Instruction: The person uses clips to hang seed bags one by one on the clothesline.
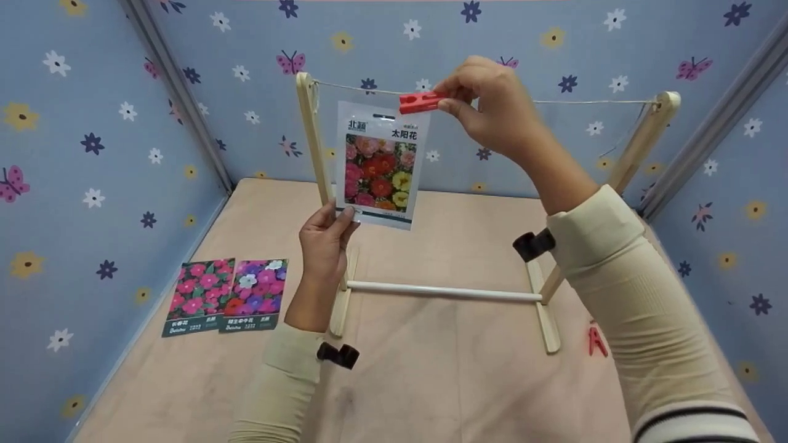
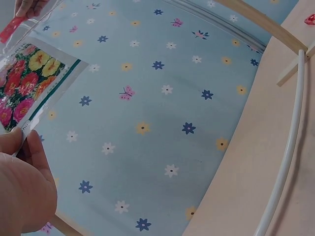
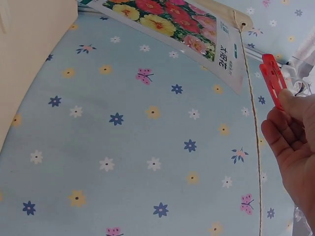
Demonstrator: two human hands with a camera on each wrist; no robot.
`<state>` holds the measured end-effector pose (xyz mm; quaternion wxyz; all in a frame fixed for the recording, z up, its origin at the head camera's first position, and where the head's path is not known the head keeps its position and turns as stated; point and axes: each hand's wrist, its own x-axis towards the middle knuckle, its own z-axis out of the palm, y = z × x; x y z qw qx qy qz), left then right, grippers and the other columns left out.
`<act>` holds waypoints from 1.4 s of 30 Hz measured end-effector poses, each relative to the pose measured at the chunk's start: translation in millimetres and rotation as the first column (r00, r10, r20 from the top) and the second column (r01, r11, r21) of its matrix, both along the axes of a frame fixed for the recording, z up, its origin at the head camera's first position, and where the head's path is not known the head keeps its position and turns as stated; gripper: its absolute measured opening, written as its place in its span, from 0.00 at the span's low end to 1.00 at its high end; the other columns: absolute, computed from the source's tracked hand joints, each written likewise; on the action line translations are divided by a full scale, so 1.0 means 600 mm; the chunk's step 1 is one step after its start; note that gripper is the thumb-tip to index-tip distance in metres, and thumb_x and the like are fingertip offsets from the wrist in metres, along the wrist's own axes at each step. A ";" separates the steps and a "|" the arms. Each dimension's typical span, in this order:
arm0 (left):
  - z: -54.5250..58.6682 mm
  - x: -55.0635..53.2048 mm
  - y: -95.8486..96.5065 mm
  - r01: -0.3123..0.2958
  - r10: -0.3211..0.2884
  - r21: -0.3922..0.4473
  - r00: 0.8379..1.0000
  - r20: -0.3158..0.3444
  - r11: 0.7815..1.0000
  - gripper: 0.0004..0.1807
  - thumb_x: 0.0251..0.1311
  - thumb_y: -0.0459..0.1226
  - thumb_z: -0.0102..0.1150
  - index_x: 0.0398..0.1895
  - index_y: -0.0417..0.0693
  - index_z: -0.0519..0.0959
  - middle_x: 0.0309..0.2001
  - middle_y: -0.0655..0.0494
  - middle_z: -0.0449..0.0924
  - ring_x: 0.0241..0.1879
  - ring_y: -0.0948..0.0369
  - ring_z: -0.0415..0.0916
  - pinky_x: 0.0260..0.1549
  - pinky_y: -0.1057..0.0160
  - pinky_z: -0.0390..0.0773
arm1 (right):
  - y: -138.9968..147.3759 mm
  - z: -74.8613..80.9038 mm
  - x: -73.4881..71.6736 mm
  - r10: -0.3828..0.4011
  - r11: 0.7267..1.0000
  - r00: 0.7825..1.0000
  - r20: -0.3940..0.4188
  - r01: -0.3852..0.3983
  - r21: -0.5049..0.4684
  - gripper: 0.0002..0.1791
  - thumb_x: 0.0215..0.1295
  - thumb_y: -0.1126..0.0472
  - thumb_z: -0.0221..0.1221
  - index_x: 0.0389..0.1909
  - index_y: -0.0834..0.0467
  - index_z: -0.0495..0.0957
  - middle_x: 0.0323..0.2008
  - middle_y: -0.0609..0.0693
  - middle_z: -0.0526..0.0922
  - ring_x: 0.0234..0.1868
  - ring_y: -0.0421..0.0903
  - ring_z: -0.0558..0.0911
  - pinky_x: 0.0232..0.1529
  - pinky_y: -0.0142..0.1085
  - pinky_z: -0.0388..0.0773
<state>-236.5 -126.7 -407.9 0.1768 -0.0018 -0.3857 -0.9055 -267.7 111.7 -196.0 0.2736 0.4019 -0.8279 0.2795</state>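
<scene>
Holding packet (image 1: 380, 169) in left hand (image 1: 326, 240), peg (image 1: 420, 102) at packet's one o'clock in right hand (image 1: 492, 104), probably hanging up, needing clipping onto string (image 1: 594, 102).

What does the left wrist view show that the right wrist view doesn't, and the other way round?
Only the left wrist view shows the left hand, pinching the flower packet near a lower corner, the white rod, and a loose clothespin on the table, cut off by the frame edge.

Only the right wrist view shows the large printed characters and the wooden post tip.

Both show the right hand holding a red clothespin, and the patterned wall.
</scene>
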 end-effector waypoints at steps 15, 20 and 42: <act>0.014 -0.005 0.016 -0.031 0.030 0.014 0.996 0.083 0.999 0.18 0.63 0.22 0.55 0.57 0.27 0.75 0.41 0.47 0.81 0.35 0.60 0.83 0.39 0.66 0.83 | -0.036 0.012 -0.018 -0.088 0.994 0.995 -0.045 0.091 0.064 0.11 0.71 0.67 0.54 0.42 0.70 0.81 0.39 0.61 0.80 0.38 0.49 0.75 0.39 0.31 0.74; 0.018 -0.009 0.022 -0.045 0.039 0.049 0.994 0.103 0.998 0.19 0.65 0.23 0.54 0.60 0.28 0.73 0.42 0.47 0.80 0.35 0.61 0.83 0.39 0.67 0.83 | -0.040 0.013 -0.020 -0.121 0.989 0.993 0.006 0.120 0.085 0.12 0.72 0.65 0.53 0.44 0.69 0.81 0.40 0.59 0.80 0.39 0.47 0.75 0.41 0.31 0.76; 0.016 -0.018 0.029 -0.087 0.082 0.030 0.986 0.143 0.996 0.18 0.64 0.23 0.55 0.57 0.30 0.76 0.41 0.48 0.80 0.33 0.62 0.82 0.39 0.67 0.83 | -0.050 0.015 -0.027 -0.165 0.981 0.985 0.053 0.158 0.116 0.12 0.73 0.64 0.53 0.44 0.68 0.82 0.41 0.58 0.80 0.41 0.46 0.74 0.45 0.31 0.77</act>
